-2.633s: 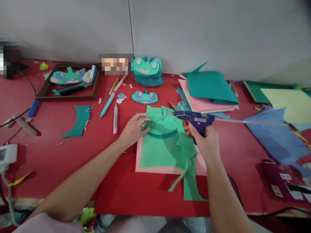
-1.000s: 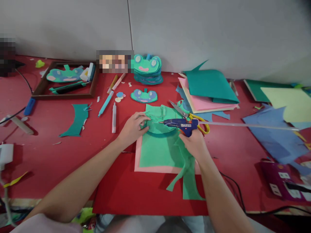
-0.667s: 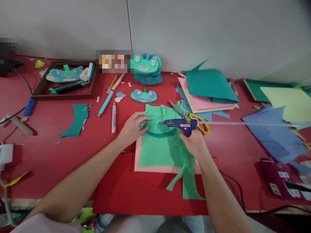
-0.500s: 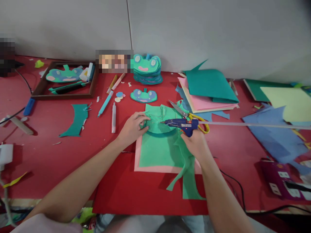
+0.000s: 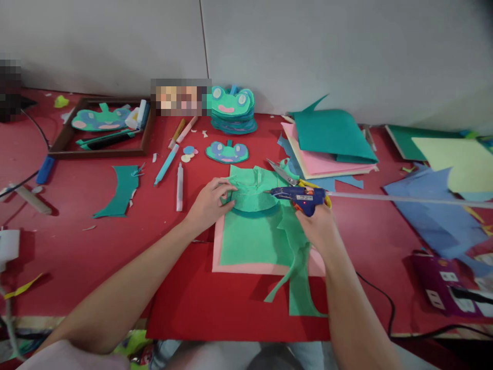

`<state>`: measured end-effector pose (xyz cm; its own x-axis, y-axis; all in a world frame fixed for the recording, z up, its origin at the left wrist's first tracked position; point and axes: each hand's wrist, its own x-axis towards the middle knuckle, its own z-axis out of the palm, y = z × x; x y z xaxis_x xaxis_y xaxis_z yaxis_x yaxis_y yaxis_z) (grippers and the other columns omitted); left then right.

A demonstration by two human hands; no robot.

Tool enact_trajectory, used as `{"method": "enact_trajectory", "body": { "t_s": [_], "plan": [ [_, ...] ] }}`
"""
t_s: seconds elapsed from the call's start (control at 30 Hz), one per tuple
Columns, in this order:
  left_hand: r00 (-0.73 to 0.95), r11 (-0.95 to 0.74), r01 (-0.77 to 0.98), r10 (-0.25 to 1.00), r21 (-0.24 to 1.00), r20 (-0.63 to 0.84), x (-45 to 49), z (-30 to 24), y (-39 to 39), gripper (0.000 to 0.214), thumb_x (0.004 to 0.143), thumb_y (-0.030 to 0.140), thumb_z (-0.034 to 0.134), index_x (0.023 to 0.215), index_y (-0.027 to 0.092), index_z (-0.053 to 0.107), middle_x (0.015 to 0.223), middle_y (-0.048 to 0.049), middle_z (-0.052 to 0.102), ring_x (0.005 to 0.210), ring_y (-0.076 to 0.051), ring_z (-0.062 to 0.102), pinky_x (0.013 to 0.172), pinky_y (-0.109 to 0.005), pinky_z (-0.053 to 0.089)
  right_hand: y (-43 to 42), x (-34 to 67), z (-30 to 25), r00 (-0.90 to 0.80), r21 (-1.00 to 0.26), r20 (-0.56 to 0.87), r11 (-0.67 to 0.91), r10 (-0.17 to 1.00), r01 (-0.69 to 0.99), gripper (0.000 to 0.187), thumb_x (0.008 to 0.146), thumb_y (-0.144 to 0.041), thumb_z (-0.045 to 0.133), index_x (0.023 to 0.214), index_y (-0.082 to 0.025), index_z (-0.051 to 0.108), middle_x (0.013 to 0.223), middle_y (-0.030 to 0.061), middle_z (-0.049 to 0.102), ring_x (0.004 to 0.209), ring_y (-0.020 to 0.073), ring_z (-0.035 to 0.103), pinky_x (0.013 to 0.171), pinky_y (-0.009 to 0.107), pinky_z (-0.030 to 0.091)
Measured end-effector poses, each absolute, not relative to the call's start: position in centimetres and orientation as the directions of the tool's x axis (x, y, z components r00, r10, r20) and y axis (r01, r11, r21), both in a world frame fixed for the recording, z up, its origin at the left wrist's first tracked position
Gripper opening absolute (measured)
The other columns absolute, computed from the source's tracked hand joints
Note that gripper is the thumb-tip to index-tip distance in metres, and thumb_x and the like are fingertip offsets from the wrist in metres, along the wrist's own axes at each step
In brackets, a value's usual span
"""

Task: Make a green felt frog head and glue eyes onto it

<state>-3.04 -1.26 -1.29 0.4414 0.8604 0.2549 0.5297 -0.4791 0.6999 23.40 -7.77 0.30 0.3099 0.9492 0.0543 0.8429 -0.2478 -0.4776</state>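
Observation:
My left hand (image 5: 210, 203) presses its closed fingers on the left edge of a green felt cut-out (image 5: 252, 198) that lies on a green sheet (image 5: 250, 239) over a pink one. My right hand (image 5: 318, 226) grips a blue hot glue gun (image 5: 298, 195) with a red light lit and a long clear glue stick (image 5: 404, 199) trailing to the right. The gun's nozzle points left over the right part of the cut-out. Yellow-handled scissors (image 5: 288, 177) lie just behind the gun.
A stack of finished frog faces (image 5: 233, 110) stands by the wall, one more frog face (image 5: 227, 152) in front. Felt sheets (image 5: 333, 144) pile up to the right, blue felt (image 5: 435, 213) further right. A wooden tray (image 5: 103, 128), pens (image 5: 167, 164) and a power strip (image 5: 449, 288) are about.
My right hand first carried the glue gun left over the cut-out, then drew it back a little to the right. My left hand stayed on the cut-out.

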Motion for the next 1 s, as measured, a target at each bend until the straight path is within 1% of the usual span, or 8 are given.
{"method": "enact_trajectory", "body": {
  "t_s": [0.1, 0.17, 0.3, 0.43, 0.53, 0.7, 0.9, 1.0],
  "plan": [
    [0.439, -0.475, 0.530, 0.862, 0.702, 0.251, -3.1, -1.4, -1.3, 0.026, 0.075, 0.017, 0.059, 0.101, 0.021, 0.059, 0.106, -0.0065, 0.051, 0.075, -0.011, 0.052, 0.077, -0.031, 0.049, -7.8, 23.6, 0.5, 0.335, -0.450, 0.040, -0.283, 0.941, 0.847, 0.020, 0.068, -0.032, 0.051, 0.079, -0.017, 0.061, 0.062, 0.0069, 0.059, 0.055, 0.0199, 0.054, 0.050, 0.028, 0.038],
    [0.439, -0.475, 0.532, 0.862, 0.701, 0.252, -3.1, -1.4, -1.2, 0.026, 0.075, 0.017, 0.060, 0.101, 0.021, 0.059, 0.106, -0.0061, 0.051, 0.075, -0.011, 0.052, 0.077, -0.031, 0.049, -7.8, 23.6, 0.8, 0.360, -0.430, 0.013, -0.320, 0.933, 0.844, 0.024, 0.069, -0.032, 0.051, 0.083, -0.016, 0.061, 0.063, 0.0074, 0.060, 0.055, 0.0201, 0.054, 0.049, 0.028, 0.036],
    [0.439, -0.476, 0.537, 0.863, 0.696, 0.251, -3.0, -1.4, -1.2, 0.026, 0.074, 0.016, 0.060, 0.100, 0.019, 0.060, 0.106, -0.0065, 0.051, 0.075, -0.011, 0.052, 0.077, -0.031, 0.048, -7.9, 23.4, 1.4, 0.389, -0.400, -0.038, -0.371, 0.920, 0.838, 0.033, 0.070, -0.032, 0.050, 0.095, -0.014, 0.061, 0.070, 0.0100, 0.062, 0.061, 0.0232, 0.057, 0.051, 0.029, 0.037],
    [0.439, -0.476, 0.534, 0.863, 0.699, 0.252, -3.1, -1.4, -1.2, 0.026, 0.075, 0.017, 0.060, 0.100, 0.020, 0.060, 0.106, -0.0066, 0.051, 0.075, -0.011, 0.051, 0.076, -0.030, 0.049, -7.9, 23.3, 1.8, 0.416, -0.385, -0.060, -0.406, 0.907, 0.829, 0.035, 0.071, -0.032, 0.049, 0.099, -0.014, 0.060, 0.074, 0.0117, 0.063, 0.065, 0.0246, 0.059, 0.052, 0.029, 0.037],
    [0.440, -0.474, 0.529, 0.862, 0.704, 0.251, -3.1, -1.4, -1.2, 0.026, 0.075, 0.017, 0.060, 0.101, 0.020, 0.059, 0.106, -0.0065, 0.051, 0.074, -0.010, 0.051, 0.076, -0.030, 0.049, -7.9, 23.3, 1.9, 0.428, -0.387, -0.066, -0.418, 0.901, 0.822, 0.034, 0.071, -0.031, 0.049, 0.098, -0.014, 0.061, 0.075, 0.0116, 0.063, 0.066, 0.0246, 0.060, 0.051, 0.029, 0.037],
    [0.443, -0.473, 0.529, 0.862, 0.704, 0.247, -3.1, -1.5, -1.2, 0.026, 0.075, 0.017, 0.060, 0.101, 0.019, 0.060, 0.106, -0.0069, 0.050, 0.074, -0.010, 0.051, 0.076, -0.030, 0.049, -7.8, 23.6, 1.8, 0.435, -0.365, -0.093, -0.438, 0.895, 0.822, 0.028, 0.072, -0.030, 0.048, 0.090, -0.015, 0.063, 0.071, 0.0105, 0.062, 0.063, 0.0234, 0.059, 0.050, 0.028, 0.036],
    [0.439, -0.480, 0.526, 0.860, 0.702, 0.259, -3.1, -1.6, -1.1, 0.026, 0.075, 0.017, 0.060, 0.101, 0.020, 0.060, 0.106, -0.0066, 0.050, 0.075, -0.011, 0.052, 0.077, -0.031, 0.049, -7.8, 23.5, 1.8, 0.429, -0.347, -0.069, -0.425, 0.901, 0.836, 0.024, 0.071, -0.029, 0.049, 0.085, -0.014, 0.062, 0.066, 0.0086, 0.059, 0.058, 0.0203, 0.056, 0.048, 0.026, 0.034],
    [0.442, -0.479, 0.529, 0.860, 0.701, 0.255, -3.1, -1.6, -1.1, 0.026, 0.075, 0.016, 0.060, 0.101, 0.020, 0.059, 0.106, -0.0065, 0.050, 0.075, -0.011, 0.051, 0.077, -0.031, 0.049, -7.8, 23.5, 1.8, 0.420, -0.374, -0.049, -0.407, 0.906, 0.834, 0.022, 0.069, -0.029, 0.049, 0.081, -0.015, 0.062, 0.063, 0.0073, 0.058, 0.055, 0.0184, 0.054, 0.047, 0.025, 0.034]
  ]
}}
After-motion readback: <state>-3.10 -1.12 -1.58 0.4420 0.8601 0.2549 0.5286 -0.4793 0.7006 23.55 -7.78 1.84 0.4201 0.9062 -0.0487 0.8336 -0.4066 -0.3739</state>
